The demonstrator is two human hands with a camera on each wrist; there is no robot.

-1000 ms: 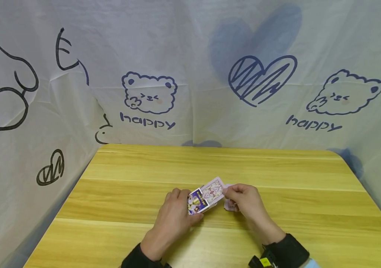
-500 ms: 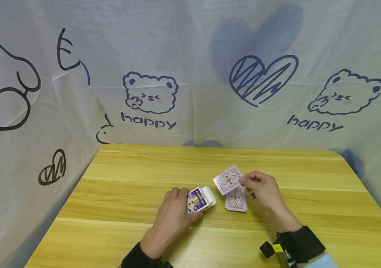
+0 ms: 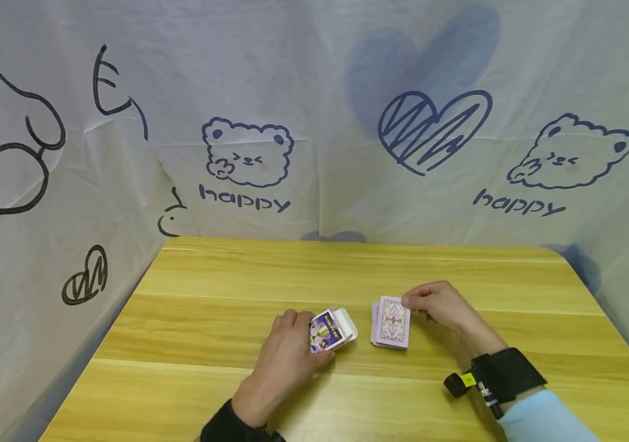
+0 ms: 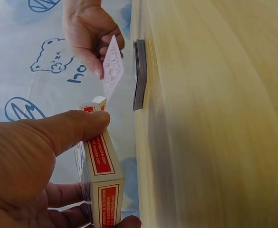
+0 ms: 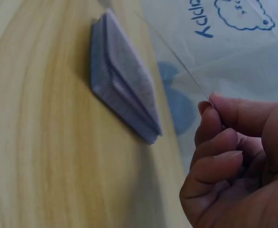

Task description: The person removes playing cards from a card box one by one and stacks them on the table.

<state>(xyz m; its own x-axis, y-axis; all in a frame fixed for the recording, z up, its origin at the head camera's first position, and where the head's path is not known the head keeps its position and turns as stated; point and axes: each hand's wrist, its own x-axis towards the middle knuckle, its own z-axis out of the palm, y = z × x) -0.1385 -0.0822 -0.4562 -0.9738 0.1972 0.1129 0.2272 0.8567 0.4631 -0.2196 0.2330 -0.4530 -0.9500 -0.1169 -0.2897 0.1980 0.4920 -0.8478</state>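
My left hand (image 3: 287, 353) grips a small playing-card box (image 3: 325, 331) with a purple and gold front, its white flap standing open toward the right. In the left wrist view the thumb lies along the box's red-and-white side (image 4: 100, 156). My right hand (image 3: 441, 307) pinches one pink-backed playing card (image 3: 394, 320) by a corner, between thumb and index finger. That card overlaps the stack of cards (image 3: 374, 325) in the head view. From the right wrist it appears edge-on, apart from the stack (image 5: 124, 85), which lies slightly uneven on the table.
A wood-grain table (image 3: 209, 288) spreads around both hands. White cloth (image 3: 336, 184) with drawn bears, hearts and the word happy hangs behind and at the sides. A black wrist strap (image 3: 508, 374) with a small camera sits on the right forearm.
The right hand has drawn a card out of the box, carried it right and turned it upright over the stack. The left hand has kept its grip on the box in place.
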